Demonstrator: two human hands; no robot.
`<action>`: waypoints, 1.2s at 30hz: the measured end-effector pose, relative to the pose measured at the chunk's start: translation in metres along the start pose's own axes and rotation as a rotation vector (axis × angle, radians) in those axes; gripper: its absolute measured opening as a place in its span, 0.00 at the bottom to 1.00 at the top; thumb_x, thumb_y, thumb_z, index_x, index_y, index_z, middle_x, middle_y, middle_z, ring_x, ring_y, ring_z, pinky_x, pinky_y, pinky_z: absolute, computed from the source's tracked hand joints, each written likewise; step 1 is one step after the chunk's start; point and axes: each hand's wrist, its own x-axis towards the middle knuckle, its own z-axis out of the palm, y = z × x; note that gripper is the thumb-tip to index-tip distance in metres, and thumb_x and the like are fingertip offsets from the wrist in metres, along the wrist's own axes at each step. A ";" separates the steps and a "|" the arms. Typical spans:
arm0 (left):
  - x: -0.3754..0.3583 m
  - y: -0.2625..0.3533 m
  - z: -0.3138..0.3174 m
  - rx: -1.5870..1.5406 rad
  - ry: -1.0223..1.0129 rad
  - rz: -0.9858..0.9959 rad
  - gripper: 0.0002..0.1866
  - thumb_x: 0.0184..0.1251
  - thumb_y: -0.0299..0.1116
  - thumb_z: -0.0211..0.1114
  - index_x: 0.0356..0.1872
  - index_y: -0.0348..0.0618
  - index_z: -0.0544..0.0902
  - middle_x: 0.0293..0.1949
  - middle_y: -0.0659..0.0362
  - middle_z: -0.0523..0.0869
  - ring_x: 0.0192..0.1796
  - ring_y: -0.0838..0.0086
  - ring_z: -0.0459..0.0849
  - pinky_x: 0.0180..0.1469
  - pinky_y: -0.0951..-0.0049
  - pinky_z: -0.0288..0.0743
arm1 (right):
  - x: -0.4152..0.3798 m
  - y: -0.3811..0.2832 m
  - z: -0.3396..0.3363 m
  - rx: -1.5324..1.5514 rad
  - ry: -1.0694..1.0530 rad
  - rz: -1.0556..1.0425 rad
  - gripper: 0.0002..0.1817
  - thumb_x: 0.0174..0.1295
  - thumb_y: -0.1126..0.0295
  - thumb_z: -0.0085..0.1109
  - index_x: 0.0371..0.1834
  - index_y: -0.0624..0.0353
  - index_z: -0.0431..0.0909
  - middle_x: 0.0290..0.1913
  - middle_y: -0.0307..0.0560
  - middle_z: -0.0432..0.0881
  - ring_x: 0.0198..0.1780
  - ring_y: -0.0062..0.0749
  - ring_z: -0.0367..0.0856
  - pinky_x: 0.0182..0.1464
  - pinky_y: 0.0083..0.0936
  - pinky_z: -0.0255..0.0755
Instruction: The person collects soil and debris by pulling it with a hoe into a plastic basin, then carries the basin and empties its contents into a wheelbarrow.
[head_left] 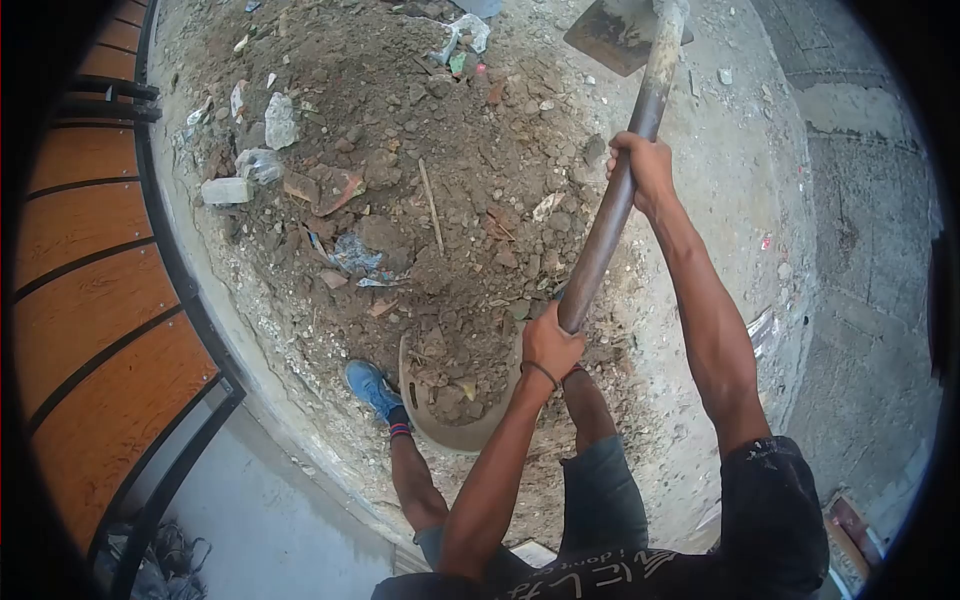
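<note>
Both my hands grip the long wooden handle of a hoe [607, 232], one above the other. My left hand [553, 350] is closed around the butt end of the handle, near my body. Farther up, my right hand [643, 168] wraps around the shaft. The hoe's metal blade [612, 40] is at the top of the view, over pale ground and partly cut off by the frame edge. Between my feet sits a beige plastic scoop or tub [455, 437] with soil and rubble in it. In front of it spreads a heap of brown soil [390, 130].
Chunks of broken concrete [281, 120], a pale block [227, 191], plastic scraps [355, 255] and a thin stick [431, 205] lie on the heap. A fence with orange-brown panels [95, 260] and dark bars borders the left. Grey paving [870, 220] runs along the right.
</note>
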 end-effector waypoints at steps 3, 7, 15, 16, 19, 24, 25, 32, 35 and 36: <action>0.027 0.015 -0.004 -0.043 -0.102 -0.099 0.21 0.41 0.33 0.70 0.40 0.35 0.81 0.28 0.45 0.85 0.34 0.54 0.86 0.39 0.62 0.78 | 0.061 0.033 0.000 -0.096 0.056 0.074 0.08 0.49 0.77 0.57 0.31 0.71 0.73 0.22 0.49 0.76 0.18 0.31 0.76 0.19 0.28 0.73; -0.016 -0.059 -0.009 0.030 -0.133 -0.316 0.22 0.42 0.37 0.70 0.39 0.34 0.81 0.32 0.42 0.86 0.39 0.50 0.86 0.44 0.60 0.78 | 0.029 0.129 0.018 -0.130 0.058 0.281 0.07 0.45 0.79 0.55 0.26 0.75 0.73 0.20 0.51 0.75 0.16 0.35 0.76 0.16 0.29 0.71; -0.149 -0.114 -0.067 -0.269 -0.072 -0.504 0.20 0.41 0.34 0.70 0.37 0.33 0.80 0.25 0.50 0.85 0.27 0.63 0.85 0.34 0.65 0.78 | -0.094 0.191 0.100 -0.258 -0.057 0.411 0.05 0.44 0.79 0.58 0.20 0.71 0.74 0.17 0.49 0.75 0.16 0.33 0.75 0.16 0.28 0.70; -0.161 -0.115 -0.072 -0.350 -0.107 -0.587 0.18 0.41 0.33 0.69 0.36 0.33 0.80 0.24 0.52 0.84 0.25 0.65 0.84 0.33 0.65 0.77 | -0.104 0.192 0.107 -0.257 -0.092 0.399 0.06 0.45 0.79 0.57 0.20 0.74 0.74 0.17 0.51 0.75 0.16 0.35 0.76 0.16 0.29 0.70; -0.213 -0.101 -0.098 -0.269 -0.124 -0.678 0.19 0.41 0.33 0.69 0.35 0.32 0.79 0.23 0.51 0.82 0.24 0.63 0.82 0.33 0.64 0.77 | -0.165 0.194 0.106 -0.245 -0.141 0.432 0.06 0.45 0.78 0.58 0.19 0.73 0.75 0.16 0.50 0.75 0.16 0.34 0.76 0.16 0.28 0.70; -0.353 -0.063 -0.133 0.115 -0.188 -0.747 0.24 0.40 0.41 0.72 0.40 0.38 0.82 0.32 0.45 0.86 0.38 0.55 0.87 0.44 0.62 0.79 | -0.305 0.220 0.058 -0.099 -0.169 0.733 0.05 0.46 0.80 0.59 0.25 0.68 0.72 0.18 0.47 0.74 0.16 0.31 0.75 0.17 0.28 0.71; -0.380 -0.065 -0.134 0.140 -0.165 -0.743 0.24 0.40 0.42 0.73 0.40 0.39 0.83 0.32 0.45 0.86 0.39 0.54 0.87 0.45 0.61 0.79 | -0.335 0.218 0.052 -0.043 -0.133 0.760 0.08 0.46 0.81 0.59 0.29 0.68 0.70 0.18 0.47 0.74 0.16 0.32 0.75 0.17 0.29 0.71; -0.337 -0.068 -0.105 0.289 -0.108 -0.540 0.19 0.42 0.40 0.71 0.36 0.42 0.80 0.28 0.46 0.85 0.35 0.52 0.86 0.39 0.57 0.80 | -0.293 0.159 0.017 0.129 -0.081 0.572 0.10 0.47 0.83 0.56 0.32 0.68 0.67 0.18 0.48 0.73 0.16 0.33 0.74 0.17 0.30 0.72; -0.213 -0.063 -0.071 0.115 -0.033 -0.135 0.17 0.44 0.34 0.69 0.36 0.38 0.78 0.28 0.43 0.84 0.34 0.49 0.85 0.36 0.57 0.79 | -0.199 0.080 0.014 0.138 -0.077 0.277 0.04 0.48 0.81 0.54 0.27 0.68 0.69 0.18 0.48 0.73 0.15 0.32 0.74 0.17 0.29 0.72; -0.165 -0.050 -0.063 0.058 -0.007 -0.077 0.19 0.44 0.34 0.69 0.37 0.36 0.78 0.29 0.42 0.84 0.35 0.48 0.84 0.36 0.56 0.79 | -0.167 0.054 0.018 0.121 -0.065 0.150 0.06 0.48 0.80 0.54 0.27 0.66 0.67 0.19 0.48 0.72 0.16 0.32 0.73 0.18 0.31 0.73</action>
